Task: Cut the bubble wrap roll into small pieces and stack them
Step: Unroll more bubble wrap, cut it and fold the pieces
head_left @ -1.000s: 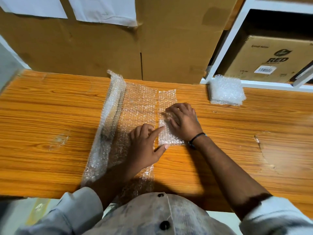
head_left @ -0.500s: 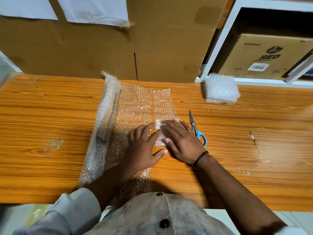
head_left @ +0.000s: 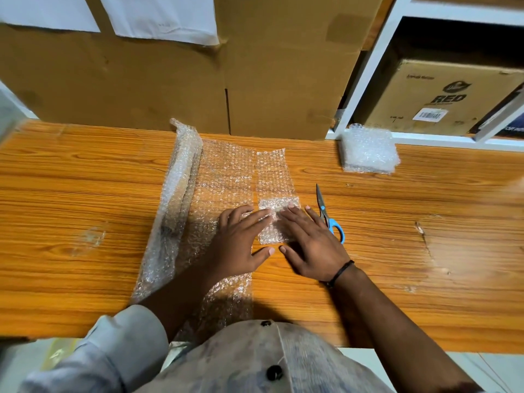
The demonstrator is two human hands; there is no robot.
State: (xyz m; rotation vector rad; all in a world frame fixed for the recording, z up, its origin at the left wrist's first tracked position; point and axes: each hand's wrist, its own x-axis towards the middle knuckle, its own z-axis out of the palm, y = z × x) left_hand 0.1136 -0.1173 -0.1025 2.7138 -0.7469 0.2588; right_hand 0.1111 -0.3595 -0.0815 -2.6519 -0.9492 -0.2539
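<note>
Head view: nearest, the left hand (head_left: pixel 241 239) and right hand (head_left: pixel 309 245) are laid flat, fingers straight and gripping nothing, on a seemingly doubled bubble wrap piece (head_left: pixel 279 204) at the near end of the cut strip (head_left: pixel 272 171); the layers should be pressed evenly and the edges kept aligned; blue-handled scissors (head_left: pixel 329 217) are seen just beside the right hand; the bubble wrap roll (head_left: pixel 181 177) is laid farther left; the stack of cut pieces (head_left: pixel 368 151) is set well apart, far right.
</note>
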